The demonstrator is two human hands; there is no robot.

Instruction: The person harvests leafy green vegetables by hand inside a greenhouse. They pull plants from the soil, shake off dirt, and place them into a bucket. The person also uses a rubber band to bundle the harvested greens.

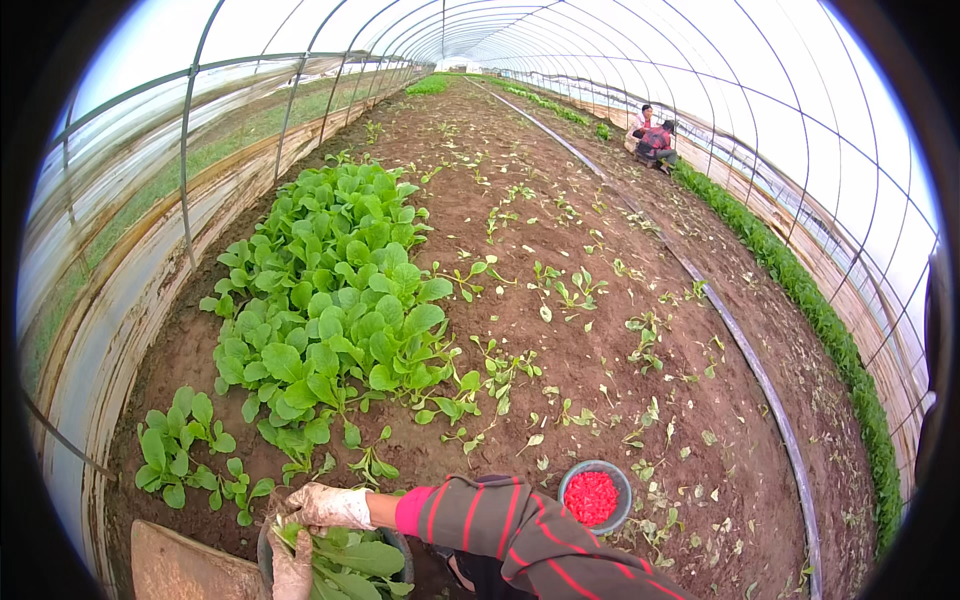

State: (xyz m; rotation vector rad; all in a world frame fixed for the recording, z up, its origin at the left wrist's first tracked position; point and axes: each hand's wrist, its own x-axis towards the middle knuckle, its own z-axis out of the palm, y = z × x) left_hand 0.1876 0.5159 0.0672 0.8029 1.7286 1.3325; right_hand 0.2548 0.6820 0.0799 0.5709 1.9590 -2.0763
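At the lower left of the head view, my right hand (326,505), in a soiled white glove, has its fingers closed at the root end of a bunch of leafy greens (360,559). Below it, my left hand (292,566), gloved too, holds the same bunch by its stems. The leaves lie over a dark round bucket (405,564), which they partly hide. Farther right on the soil stands a grey bowl (627,517) full of small red pieces (591,498), too small to name.
Growing leafy greens (337,300) stand ahead to the left, with a worn flat board (187,566) at the lower left. A long hose (739,341) runs over soil scattered with leaves. Two people (655,141) crouch far off beside a green row (814,292). Metal hoops (187,135) frame the greenhouse.
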